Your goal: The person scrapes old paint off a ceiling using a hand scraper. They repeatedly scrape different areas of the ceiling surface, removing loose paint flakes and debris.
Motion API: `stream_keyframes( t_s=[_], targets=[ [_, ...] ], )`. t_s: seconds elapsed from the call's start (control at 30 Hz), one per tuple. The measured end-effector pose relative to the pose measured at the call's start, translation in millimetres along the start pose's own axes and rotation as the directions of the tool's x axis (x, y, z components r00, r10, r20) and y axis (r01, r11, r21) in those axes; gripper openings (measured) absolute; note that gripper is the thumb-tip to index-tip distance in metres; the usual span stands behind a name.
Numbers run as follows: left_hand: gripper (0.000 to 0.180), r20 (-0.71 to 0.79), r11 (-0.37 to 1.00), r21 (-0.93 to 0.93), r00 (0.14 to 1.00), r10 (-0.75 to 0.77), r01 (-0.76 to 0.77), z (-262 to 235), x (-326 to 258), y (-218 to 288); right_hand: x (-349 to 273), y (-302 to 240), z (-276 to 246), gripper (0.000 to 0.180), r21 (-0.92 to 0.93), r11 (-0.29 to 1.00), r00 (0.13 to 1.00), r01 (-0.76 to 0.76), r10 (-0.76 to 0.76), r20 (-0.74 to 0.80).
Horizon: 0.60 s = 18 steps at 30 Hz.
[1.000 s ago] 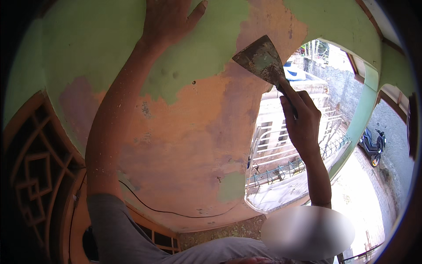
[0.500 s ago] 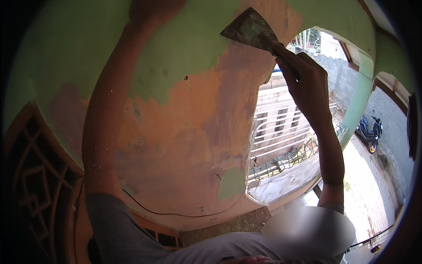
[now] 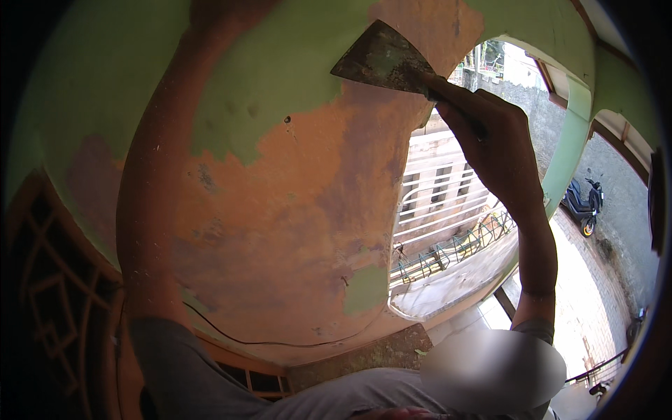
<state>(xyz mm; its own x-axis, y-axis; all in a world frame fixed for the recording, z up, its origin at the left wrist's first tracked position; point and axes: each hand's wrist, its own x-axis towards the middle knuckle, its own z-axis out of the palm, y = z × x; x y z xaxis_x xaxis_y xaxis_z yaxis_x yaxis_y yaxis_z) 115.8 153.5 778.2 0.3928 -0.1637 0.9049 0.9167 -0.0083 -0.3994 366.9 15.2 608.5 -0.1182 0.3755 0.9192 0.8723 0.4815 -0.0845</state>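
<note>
My right hand is closed around the handle of a wide paint scraper. The scraper's triangular metal blade is worn and stained, its broad edge pointing up and left over the border between green paint and bare orange patches on the wall. Whether the edge touches the wall I cannot tell. My left hand is raised at the top edge of the picture, near the green paint; its fingers are out of view. Pale flecks dot my left forearm.
Right of the wall is an opening with white bars and a green wire rack. A parked scooter stands outside. At left is a wooden lattice. A thin black cable runs low along the wall.
The scraper and my right hand have shifted left and slightly down against the wall. The whole view has turned a little. My left arm has moved slightly left in the picture.
</note>
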Motion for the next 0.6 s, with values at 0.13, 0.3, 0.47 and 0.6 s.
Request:
stream_keyframes(
  t_s=[0.13, 0.3, 0.47, 0.6],
  targets=[
    [0.057, 0.020, 0.996, -0.086, 1.000, -0.010, 0.012, -2, 0, 4, 17, -1, -4, 0.032, -0.027, 1.000, 1.000, 0.003, -0.002, 0.014],
    [0.057, 0.003, 0.996, -0.086, 1.000, -0.024, 0.024, -2, -7, 0, -7, -14, -9, 0.026, -0.119, 0.991, 0.987, -0.057, 0.073, 0.142],
    [0.057, -0.040, 0.998, -0.054, 0.999, 0.016, -0.018, 9, -5, -8, -6, -13, 4, 0.025, -0.010, 0.999, 0.998, -0.038, 0.038, 0.048],
    [0.057, -0.033, 0.996, -0.089, 0.999, 0.008, -0.011, 6, -2, -2, -8, -6, 12, 0.025, -0.062, 0.997, 0.998, -0.044, 0.047, 0.049]
  ],
)
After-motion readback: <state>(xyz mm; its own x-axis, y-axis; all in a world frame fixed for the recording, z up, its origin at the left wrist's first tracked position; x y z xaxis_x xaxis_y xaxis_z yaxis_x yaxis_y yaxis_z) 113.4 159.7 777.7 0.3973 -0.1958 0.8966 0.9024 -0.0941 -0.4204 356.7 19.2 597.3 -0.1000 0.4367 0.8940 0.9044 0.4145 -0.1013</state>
